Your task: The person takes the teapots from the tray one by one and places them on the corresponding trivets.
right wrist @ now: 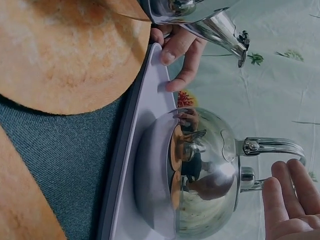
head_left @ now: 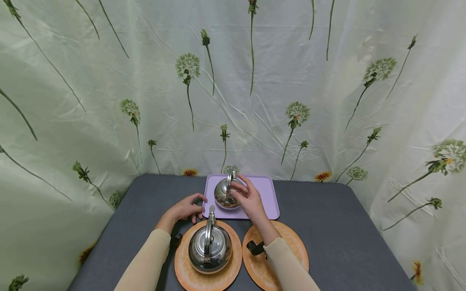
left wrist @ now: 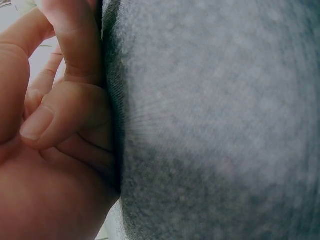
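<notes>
A shiny steel kettle [head_left: 223, 195] stands on a lilac tray [head_left: 267, 198] at the back of the table. My right hand [head_left: 250, 198] is beside its arched handle, the fingers fairly straight and not wrapped round it. In the right wrist view, the fingertips [right wrist: 295, 192] appear close to the handle [right wrist: 272, 145]; whether they touch is unclear. My left hand [head_left: 187, 209] lies at the tray's left edge, fingers loosely bent, against the grey cloth [left wrist: 215, 100] with nothing in its grasp. A larger steel kettle [head_left: 210, 250] sits in front on a round orange mat [head_left: 234, 246].
A second round orange mat [head_left: 296, 246] lies at the front right, partly under my right forearm. Black wrist cameras [head_left: 256, 247] are strapped at both wrists. A pale curtain [head_left: 233, 101] with dandelion prints hangs behind the dark grey table [head_left: 327, 226].
</notes>
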`<state>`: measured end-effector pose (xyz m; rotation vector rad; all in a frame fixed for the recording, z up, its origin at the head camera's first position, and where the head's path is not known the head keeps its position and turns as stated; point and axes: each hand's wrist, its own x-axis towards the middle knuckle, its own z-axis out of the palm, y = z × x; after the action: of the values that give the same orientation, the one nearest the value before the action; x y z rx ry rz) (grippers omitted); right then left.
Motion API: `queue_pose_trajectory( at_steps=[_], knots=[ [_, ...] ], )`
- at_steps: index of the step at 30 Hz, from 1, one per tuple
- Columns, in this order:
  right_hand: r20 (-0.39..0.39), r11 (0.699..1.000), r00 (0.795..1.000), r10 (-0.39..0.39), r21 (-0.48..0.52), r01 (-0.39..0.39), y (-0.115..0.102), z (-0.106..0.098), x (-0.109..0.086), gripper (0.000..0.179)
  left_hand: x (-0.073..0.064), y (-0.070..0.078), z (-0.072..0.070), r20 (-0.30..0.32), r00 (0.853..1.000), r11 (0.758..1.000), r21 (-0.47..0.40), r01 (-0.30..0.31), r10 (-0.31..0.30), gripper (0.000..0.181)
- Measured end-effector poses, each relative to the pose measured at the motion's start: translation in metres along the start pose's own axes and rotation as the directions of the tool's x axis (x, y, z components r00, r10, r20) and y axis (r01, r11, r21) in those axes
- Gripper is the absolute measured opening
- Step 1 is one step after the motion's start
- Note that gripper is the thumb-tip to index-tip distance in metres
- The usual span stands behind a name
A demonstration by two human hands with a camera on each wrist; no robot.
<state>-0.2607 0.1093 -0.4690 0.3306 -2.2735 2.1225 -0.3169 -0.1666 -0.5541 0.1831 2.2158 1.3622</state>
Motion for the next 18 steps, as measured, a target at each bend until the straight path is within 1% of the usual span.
queue_pose_trajectory(
  at_steps=[4,10,18],
  knots=[
    [0.002,1.0,1.0,-0.021,0.003,0.021,-0.0113,0.0022,-0.0045,0.062,0.0,-0.0001,0.0005,-0.004,1.0,1.0,0.003,0.001,-0.001,0.036],
    [-0.001,1.0,1.0,-0.019,0.012,0.019,-0.01,0.0048,-0.0014,0.06,0.0021,-0.0015,0.0001,-0.001,1.0,1.0,0.001,0.0,0.0,0.036],
    [0.015,0.999,0.999,-0.038,0.008,0.038,-0.0083,0.0093,0.0007,0.057,0.0031,-0.0019,-0.0006,0.0,1.0,1.0,0.003,0.004,-0.004,0.036]
  ],
)
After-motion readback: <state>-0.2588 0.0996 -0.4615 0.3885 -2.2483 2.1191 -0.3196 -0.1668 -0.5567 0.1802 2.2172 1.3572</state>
